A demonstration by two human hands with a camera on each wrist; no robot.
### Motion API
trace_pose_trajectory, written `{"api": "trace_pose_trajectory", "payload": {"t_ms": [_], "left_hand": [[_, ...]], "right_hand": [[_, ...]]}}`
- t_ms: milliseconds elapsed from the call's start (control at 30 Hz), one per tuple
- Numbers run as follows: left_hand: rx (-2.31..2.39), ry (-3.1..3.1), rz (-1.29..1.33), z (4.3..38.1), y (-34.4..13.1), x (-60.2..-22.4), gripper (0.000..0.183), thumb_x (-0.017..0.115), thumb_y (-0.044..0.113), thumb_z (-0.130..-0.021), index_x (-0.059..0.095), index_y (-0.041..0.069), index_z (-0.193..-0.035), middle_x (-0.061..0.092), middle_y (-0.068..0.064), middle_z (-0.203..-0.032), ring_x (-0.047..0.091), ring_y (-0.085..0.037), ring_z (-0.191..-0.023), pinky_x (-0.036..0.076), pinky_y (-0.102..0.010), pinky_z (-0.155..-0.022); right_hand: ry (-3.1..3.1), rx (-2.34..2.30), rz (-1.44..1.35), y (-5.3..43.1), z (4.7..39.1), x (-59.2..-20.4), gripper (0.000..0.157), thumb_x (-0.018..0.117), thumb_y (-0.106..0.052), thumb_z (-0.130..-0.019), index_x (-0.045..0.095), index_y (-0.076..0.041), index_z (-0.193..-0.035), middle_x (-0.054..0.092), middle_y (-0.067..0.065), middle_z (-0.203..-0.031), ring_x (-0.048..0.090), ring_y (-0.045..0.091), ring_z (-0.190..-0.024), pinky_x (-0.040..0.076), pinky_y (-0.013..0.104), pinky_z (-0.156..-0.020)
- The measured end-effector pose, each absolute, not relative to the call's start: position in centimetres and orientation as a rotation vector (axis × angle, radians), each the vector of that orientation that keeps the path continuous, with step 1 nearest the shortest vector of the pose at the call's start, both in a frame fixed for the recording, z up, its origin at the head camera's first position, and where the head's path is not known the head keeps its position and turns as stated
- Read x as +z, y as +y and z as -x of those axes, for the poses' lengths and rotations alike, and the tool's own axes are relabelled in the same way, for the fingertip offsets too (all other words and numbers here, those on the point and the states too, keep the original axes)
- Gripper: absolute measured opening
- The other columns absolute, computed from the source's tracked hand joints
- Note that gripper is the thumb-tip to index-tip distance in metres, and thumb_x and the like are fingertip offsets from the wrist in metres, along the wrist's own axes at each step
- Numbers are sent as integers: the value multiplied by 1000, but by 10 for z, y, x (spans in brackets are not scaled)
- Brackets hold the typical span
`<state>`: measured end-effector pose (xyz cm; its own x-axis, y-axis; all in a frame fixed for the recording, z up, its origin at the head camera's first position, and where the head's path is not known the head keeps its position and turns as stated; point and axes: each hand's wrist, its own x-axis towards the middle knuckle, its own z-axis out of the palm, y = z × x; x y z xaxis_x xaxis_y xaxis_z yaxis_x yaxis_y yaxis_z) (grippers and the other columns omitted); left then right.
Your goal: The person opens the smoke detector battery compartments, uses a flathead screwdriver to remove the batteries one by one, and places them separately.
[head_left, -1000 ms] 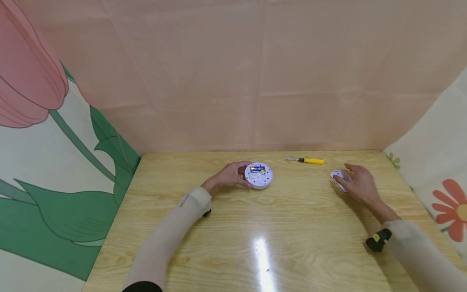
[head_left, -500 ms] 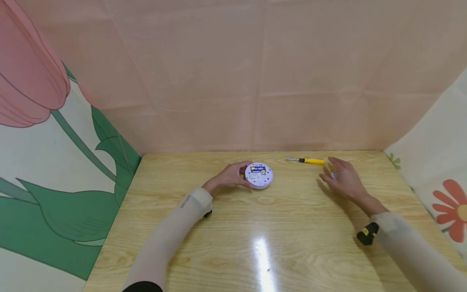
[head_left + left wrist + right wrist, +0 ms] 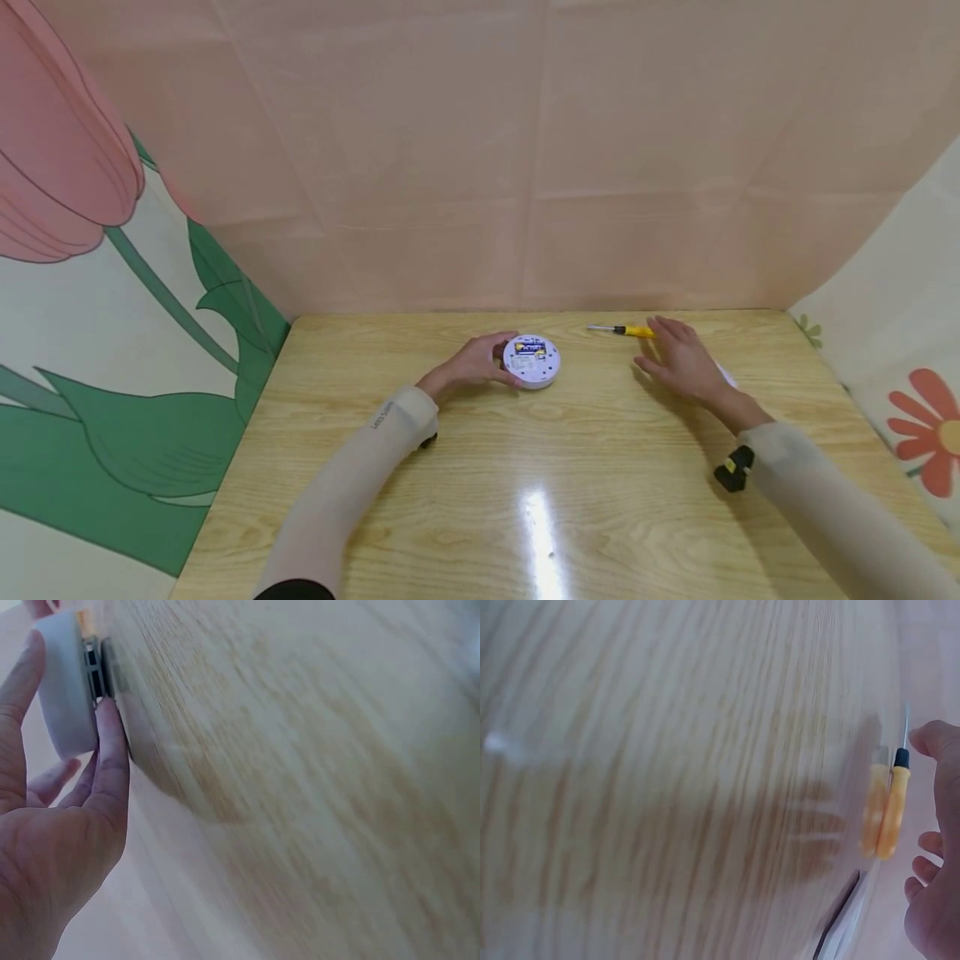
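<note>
My left hand (image 3: 469, 360) grips the side of a round white battery device (image 3: 531, 375), perhaps a smoke alarm. Its face has small holes, and blue-and-yellow batteries (image 3: 530, 348) show in a recess. In the left wrist view, thumb and fingers hold the device's white casing (image 3: 64, 690) at its edge. My right hand (image 3: 686, 364) hovers with loose, spread fingers at the handle end of a yellow-handled screwdriver (image 3: 634, 331). The right wrist view shows the screwdriver handle (image 3: 892, 817) apart from that hand. A flat white piece (image 3: 727, 374) lies mostly hidden behind the hand.
The wood-grain table (image 3: 525, 450) ends at the back against a pink cloth (image 3: 525, 167). Printed panels with a tulip (image 3: 60, 142) on the left and a red flower (image 3: 930, 433) on the right flank it.
My right hand has let go of the flat white piece and moved left to the screwdriver handle. The left hand and the round device have stayed put.
</note>
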<state>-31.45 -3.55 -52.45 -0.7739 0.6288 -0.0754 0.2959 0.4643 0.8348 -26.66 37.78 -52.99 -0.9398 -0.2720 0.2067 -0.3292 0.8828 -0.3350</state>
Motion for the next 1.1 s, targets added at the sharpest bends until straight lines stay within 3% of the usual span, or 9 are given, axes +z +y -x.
{"api": "trace_pose_trajectory", "payload": {"t_ms": [400, 733, 1100], "left_hand": [[1108, 2446, -793, 314, -33, -524, 104, 96, 33, -80, 40, 6, -163, 43, -11, -167, 38, -28, -155, 29, -43, -128], [1119, 2446, -789, 314, -34, -527, 102, 95, 36, -81, 40, 8, -163, 43, -10, -167, 39, -27, -154, 30, -43, -128], [1123, 2443, -802, 314, -34, -526, 102, 94, 37, -82, 40, 7, -163, 45, -11, -165, 48, -27, -148, 35, -42, -125]], "right_hand": [[-2906, 539, -550, 364, 282, -538, 81, 75, -31, -99, 37, 9, -158, 33, 36, -163, 29, 59, -147, 29, 76, -116], [-2780, 491, -666, 361, 295, -548, 71, 75, -22, -96, 45, 12, -152, 45, 37, -154, 39, 57, -142, 31, 69, -119], [-2727, 458, -705, 358, 303, -550, 60, 72, -14, -97, 51, 12, -147, 52, 36, -148, 46, 58, -136, 34, 72, -113]]}}
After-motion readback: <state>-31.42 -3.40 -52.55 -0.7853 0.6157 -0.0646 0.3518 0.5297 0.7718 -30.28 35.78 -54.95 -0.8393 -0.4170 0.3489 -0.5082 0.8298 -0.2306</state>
